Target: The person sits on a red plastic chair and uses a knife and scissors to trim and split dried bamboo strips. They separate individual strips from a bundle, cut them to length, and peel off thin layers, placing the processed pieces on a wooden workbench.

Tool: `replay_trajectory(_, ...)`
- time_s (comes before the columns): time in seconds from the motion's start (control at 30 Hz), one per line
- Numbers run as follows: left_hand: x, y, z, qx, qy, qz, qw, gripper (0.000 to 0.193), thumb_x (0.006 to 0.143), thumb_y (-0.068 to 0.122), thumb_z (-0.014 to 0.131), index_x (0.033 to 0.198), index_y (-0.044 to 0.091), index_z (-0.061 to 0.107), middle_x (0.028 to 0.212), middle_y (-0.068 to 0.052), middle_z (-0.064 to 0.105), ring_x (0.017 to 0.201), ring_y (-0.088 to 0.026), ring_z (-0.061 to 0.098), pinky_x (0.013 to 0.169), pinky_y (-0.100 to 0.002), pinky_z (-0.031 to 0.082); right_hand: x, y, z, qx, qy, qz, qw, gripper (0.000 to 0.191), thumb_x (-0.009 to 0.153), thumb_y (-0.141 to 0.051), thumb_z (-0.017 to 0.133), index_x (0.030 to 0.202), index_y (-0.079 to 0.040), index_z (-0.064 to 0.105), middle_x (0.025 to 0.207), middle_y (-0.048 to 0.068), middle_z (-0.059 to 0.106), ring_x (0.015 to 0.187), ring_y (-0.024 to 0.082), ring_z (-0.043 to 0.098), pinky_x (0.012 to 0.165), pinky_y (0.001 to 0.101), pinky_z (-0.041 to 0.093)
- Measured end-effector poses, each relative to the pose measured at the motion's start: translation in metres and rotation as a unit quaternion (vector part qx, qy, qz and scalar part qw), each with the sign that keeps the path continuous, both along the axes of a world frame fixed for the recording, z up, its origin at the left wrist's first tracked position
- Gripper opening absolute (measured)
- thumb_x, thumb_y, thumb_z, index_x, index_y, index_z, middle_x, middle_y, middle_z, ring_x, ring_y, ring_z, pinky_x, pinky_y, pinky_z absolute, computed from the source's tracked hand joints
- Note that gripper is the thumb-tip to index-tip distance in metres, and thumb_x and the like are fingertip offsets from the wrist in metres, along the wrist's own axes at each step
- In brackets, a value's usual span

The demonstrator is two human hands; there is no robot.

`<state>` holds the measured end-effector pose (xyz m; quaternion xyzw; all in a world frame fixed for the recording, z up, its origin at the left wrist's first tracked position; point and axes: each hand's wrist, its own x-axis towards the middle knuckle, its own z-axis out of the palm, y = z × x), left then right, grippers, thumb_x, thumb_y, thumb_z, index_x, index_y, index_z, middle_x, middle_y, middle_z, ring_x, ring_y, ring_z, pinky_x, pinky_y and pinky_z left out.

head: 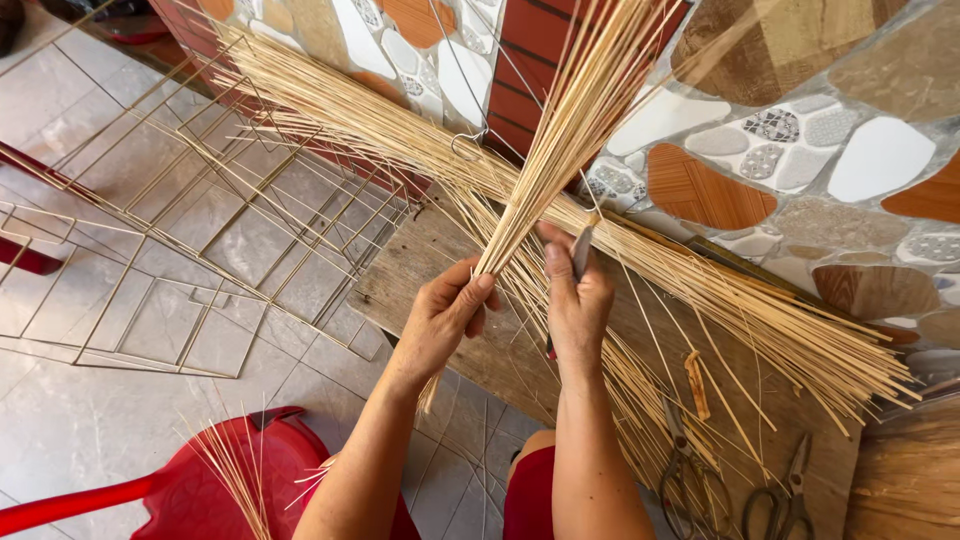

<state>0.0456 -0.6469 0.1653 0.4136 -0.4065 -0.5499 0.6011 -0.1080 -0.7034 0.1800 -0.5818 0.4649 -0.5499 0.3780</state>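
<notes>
- The bundle of thin pale bamboo splints [560,130] stands at the centre of the frame. Its long axis rises from the hands toward the top edge and leans slightly right, and the strands fan wider as they climb.
- My left hand [440,320] has its grip clamped around the narrow lower end of that bundle, thumb and fingers closed on it. A few strand ends poke out below the palm.
- My right hand [578,300] is just beside it, to the right, its grip closed on a slim grey knife blade [582,250] that points up against the bundle's base. So the bundle lies directly above both hands, with the left the one actually on it.
- Behind the hands, a much larger sheaf of the same pale splints [640,270] lies flat. It runs from the upper left of the frame down to the lower right.
- That sheaf lies across a worn grey wooden board [420,280], which serves as the surface.
- On the board at the lower right lie two pairs of dark metal scissors [730,490] and a small orange-brown scrap [697,385].
- Thin wire frames [190,250] are spread on the grey tiled floor [70,420] at left. A red plastic chair [200,490] sits at the lower left.
</notes>
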Motion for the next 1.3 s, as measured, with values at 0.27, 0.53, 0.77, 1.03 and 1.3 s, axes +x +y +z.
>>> replay_trajectory(0.27,0.005,-0.012,-0.010,-0.068,-0.162,0.144,0.974,0.040,0.100,0.033,0.066,0.128,0.005,0.069,0.081,0.002,0.060,0.071,-0.006,0.053,0.061,-0.023,0.046,0.027,0.003,-0.031,0.041,-0.015,0.100,0.994,0.023,0.100,-0.025,0.070,0.101,-0.004,0.079,0.073,-0.005,0.063,0.066,0.003,0.050,0.058,0.0227,0.038)
replay_trajectory(0.53,0.006,-0.013,-0.020,-0.027,-0.072,0.134,0.988,0.032,0.097,0.031,0.067,0.114,0.004,0.073,0.092,0.002,0.055,0.081,-0.011,0.062,0.068,-0.028,0.052,0.028,0.013,-0.034,0.025,0.048,0.095,0.994,0.023,0.100,-0.025,0.071,0.091,-0.004,0.078,0.068,-0.001,0.063,0.061,0.006,0.052,0.055,0.0224,0.040)
replay_trajectory(0.77,0.000,-0.021,-0.021,-0.043,0.024,0.073,0.996,0.031,0.104,0.028,0.056,0.123,0.004,0.063,0.105,-0.006,0.072,0.094,-0.012,0.068,0.080,-0.030,0.060,0.035,0.010,-0.046,-0.025,0.083,0.127,0.988,0.020,0.099,-0.026,0.066,0.105,-0.008,0.075,0.079,-0.002,0.073,0.067,0.005,0.067,0.058,0.0202,0.053)
replay_trajectory(1.03,0.059,-0.043,0.003,-0.140,-0.033,0.317,0.938,0.019,0.111,0.026,0.048,0.117,0.008,0.052,0.066,0.002,0.051,0.048,-0.006,0.049,0.039,-0.022,0.044,0.028,-0.003,-0.050,0.128,-0.002,0.182,0.975,0.033,0.099,-0.034,0.060,0.103,-0.007,0.079,0.062,-0.002,0.058,0.044,0.005,0.039,0.038,0.0202,0.024)
replay_trajectory(1.3,0.215,-0.150,0.010,-0.034,-0.163,0.469,0.867,0.049,0.101,0.005,0.044,0.148,0.000,0.030,0.113,-0.017,0.050,0.094,-0.020,0.051,0.081,-0.036,0.050,0.027,-0.029,-0.044,0.148,-0.069,0.157,0.974,0.031,0.102,-0.028,0.063,0.109,-0.001,0.076,0.067,-0.006,0.054,0.055,0.000,0.040,0.046,0.0174,0.028)
